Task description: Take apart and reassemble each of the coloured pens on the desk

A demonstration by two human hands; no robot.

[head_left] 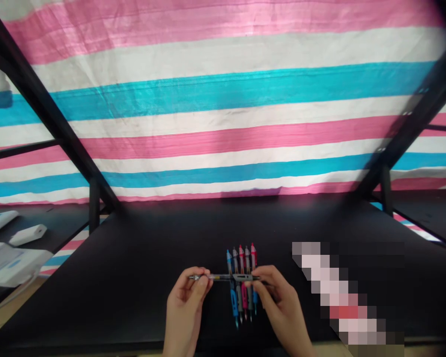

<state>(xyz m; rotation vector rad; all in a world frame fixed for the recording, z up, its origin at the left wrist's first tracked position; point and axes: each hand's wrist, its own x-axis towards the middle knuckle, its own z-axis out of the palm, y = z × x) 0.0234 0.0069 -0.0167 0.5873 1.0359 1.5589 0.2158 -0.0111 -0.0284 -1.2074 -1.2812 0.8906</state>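
Observation:
I hold a dark pen (223,277) level across my body, just above the black table (134,277). My left hand (188,297) pinches its metal tip end, and my right hand (278,300) grips its clip end. Under the held pen, several pens (241,287) with blue, grey and pink-red grips lie side by side on the table, pointing toward me. The held pen crosses over their middles.
A pink, white and blue striped cloth (223,99) hangs behind the table. Black frame bars (48,114) slant down at left and right (405,134). White devices (11,248) lie on a lower surface at far left. A blurred patch (349,292) covers the table's right.

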